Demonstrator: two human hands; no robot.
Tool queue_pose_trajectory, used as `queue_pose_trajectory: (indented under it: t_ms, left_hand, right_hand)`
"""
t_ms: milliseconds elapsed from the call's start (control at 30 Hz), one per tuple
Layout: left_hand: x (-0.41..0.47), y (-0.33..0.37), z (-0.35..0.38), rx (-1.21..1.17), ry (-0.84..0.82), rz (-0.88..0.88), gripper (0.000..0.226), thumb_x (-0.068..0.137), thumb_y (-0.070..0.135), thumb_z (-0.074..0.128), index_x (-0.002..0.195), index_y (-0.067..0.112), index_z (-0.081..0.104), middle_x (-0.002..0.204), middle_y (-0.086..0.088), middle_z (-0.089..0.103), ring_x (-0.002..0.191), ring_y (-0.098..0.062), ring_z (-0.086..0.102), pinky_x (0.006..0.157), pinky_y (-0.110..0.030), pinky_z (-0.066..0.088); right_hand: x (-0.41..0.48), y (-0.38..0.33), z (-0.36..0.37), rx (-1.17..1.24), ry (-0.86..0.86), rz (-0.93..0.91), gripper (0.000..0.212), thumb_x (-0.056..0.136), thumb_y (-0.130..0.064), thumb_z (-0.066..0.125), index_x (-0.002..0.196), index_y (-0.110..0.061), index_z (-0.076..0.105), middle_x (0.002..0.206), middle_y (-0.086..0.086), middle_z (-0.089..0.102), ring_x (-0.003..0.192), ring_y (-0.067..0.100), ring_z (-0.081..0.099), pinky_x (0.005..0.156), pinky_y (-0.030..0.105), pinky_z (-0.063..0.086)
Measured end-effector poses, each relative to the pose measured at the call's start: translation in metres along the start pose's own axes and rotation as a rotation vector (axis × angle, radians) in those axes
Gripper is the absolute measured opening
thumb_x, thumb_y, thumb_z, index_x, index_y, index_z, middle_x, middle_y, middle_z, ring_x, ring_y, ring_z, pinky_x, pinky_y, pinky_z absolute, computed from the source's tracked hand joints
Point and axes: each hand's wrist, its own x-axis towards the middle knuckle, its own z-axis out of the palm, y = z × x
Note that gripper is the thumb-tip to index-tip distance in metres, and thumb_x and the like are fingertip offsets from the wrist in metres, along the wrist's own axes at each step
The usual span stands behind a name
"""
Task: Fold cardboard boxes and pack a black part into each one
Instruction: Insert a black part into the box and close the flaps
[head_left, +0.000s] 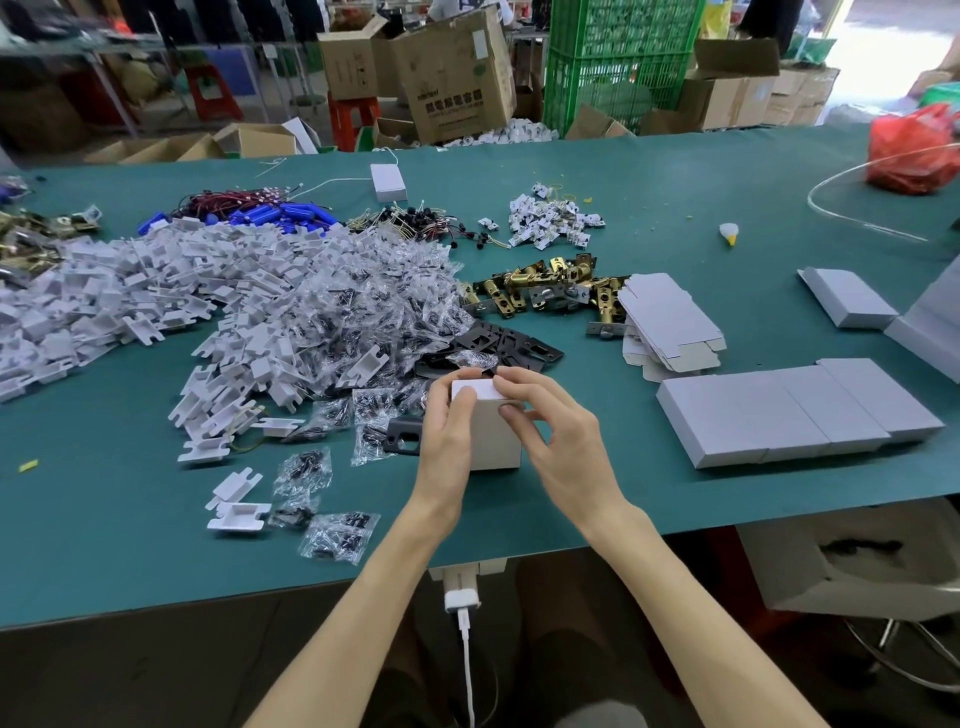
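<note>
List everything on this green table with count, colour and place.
white box: one, white, upright, near centre
black plates: pile, black, behind white box
clear bags: many, clear, centre heap
plastic clips: many, white, left heap
latches: several, brass, behind black plates
flat blanks: stack, white, right of latches
folded boxes: several, grey-white, right side
red bag: one, red, far right
left hand: one, grips white box
right hand: one, pinches white box top

Two hands, one upright box
</note>
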Motion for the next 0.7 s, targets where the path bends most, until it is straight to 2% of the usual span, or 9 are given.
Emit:
queue_pose_trajectory:
  t_ms: [100, 200, 300, 400, 500, 567, 633, 700]
  left_hand:
    - [0.001, -0.002, -0.007, 0.063, -0.034, 0.059, 0.026, 0.108, 0.041, 0.052, 0.124, 0.024, 0.062, 0.111, 0.004, 0.072, 0.094, -0.009, 0.067, 0.075, -0.030, 0.057]
    - [0.004, 0.001, -0.012, 0.093, -0.049, 0.091, 0.035, 0.101, 0.044, 0.052, 0.123, 0.019, 0.064, 0.114, -0.004, 0.072, 0.101, -0.014, 0.066, 0.089, -0.038, 0.054]
    - [0.007, 0.000, -0.013, 0.093, -0.033, 0.098, 0.038, 0.098, 0.047, 0.055, 0.122, 0.019, 0.066, 0.110, 0.002, 0.073, 0.100, -0.006, 0.067, 0.083, -0.024, 0.054]
    - [0.005, -0.009, -0.013, 0.083, -0.041, 0.045, 0.038, 0.095, 0.046, 0.060, 0.119, 0.018, 0.065, 0.105, 0.005, 0.075, 0.098, -0.004, 0.069, 0.081, -0.023, 0.056]
    - [0.000, -0.019, -0.015, 0.095, -0.057, 0.031, 0.025, 0.102, 0.027, 0.063, 0.124, 0.016, 0.063, 0.113, -0.001, 0.075, 0.103, -0.009, 0.070, 0.084, -0.024, 0.056]
    - [-0.001, -0.020, -0.015, 0.110, -0.043, 0.040, 0.020, 0.103, 0.019, 0.064, 0.121, 0.013, 0.067, 0.107, -0.002, 0.076, 0.097, -0.009, 0.071, 0.079, -0.021, 0.056]
    - [-0.002, -0.018, -0.010, 0.157, -0.028, 0.044, 0.016, 0.100, 0.025, 0.070, 0.107, 0.011, 0.073, 0.094, -0.004, 0.077, 0.084, -0.010, 0.068, 0.069, -0.020, 0.053]
    - [-0.004, -0.017, -0.004, 0.182, -0.019, 0.029, 0.022, 0.098, 0.032, 0.073, 0.095, 0.010, 0.074, 0.087, -0.009, 0.076, 0.078, -0.011, 0.065, 0.066, -0.026, 0.052]
  right_hand:
    - [0.001, 0.001, 0.001, 0.000, 0.000, 0.005, 0.025, 0.100, -0.009, 0.064, 0.125, -0.011, 0.069, 0.136, -0.007, 0.062, 0.127, 0.007, 0.058, 0.098, 0.038, 0.055]
    - [0.000, 0.002, 0.003, 0.007, -0.008, 0.031, 0.028, 0.100, -0.012, 0.064, 0.128, -0.016, 0.064, 0.140, -0.011, 0.057, 0.128, 0.005, 0.055, 0.096, 0.039, 0.055]
    - [-0.006, -0.002, 0.010, -0.034, -0.064, 0.078, 0.052, 0.099, -0.019, 0.067, 0.147, -0.024, 0.046, 0.155, -0.018, 0.038, 0.140, 0.004, 0.043, 0.106, 0.034, 0.051]
    - [-0.012, -0.007, 0.019, -0.091, -0.100, 0.118, 0.081, 0.096, -0.019, 0.071, 0.159, -0.028, 0.022, 0.164, -0.020, 0.015, 0.148, 0.006, 0.031, 0.106, 0.027, 0.049]
    - [-0.011, -0.010, 0.022, -0.102, -0.136, 0.142, 0.096, 0.093, -0.008, 0.072, 0.163, -0.029, 0.010, 0.167, -0.015, 0.003, 0.151, 0.013, 0.026, 0.110, 0.034, 0.048]
    - [-0.011, -0.011, 0.023, -0.111, -0.193, 0.154, 0.104, 0.092, -0.003, 0.072, 0.163, -0.031, 0.002, 0.167, -0.011, -0.006, 0.153, 0.018, 0.020, 0.112, 0.040, 0.047]
    - [-0.012, -0.010, 0.024, -0.192, -0.231, 0.172, 0.109, 0.091, -0.009, 0.073, 0.163, -0.027, -0.006, 0.168, -0.002, -0.012, 0.156, 0.025, 0.010, 0.117, 0.045, 0.040]
    - [-0.012, -0.008, 0.023, -0.314, -0.248, 0.200, 0.112, 0.088, -0.020, 0.075, 0.162, -0.023, -0.010, 0.167, 0.004, -0.015, 0.155, 0.030, 0.006, 0.119, 0.046, 0.033]
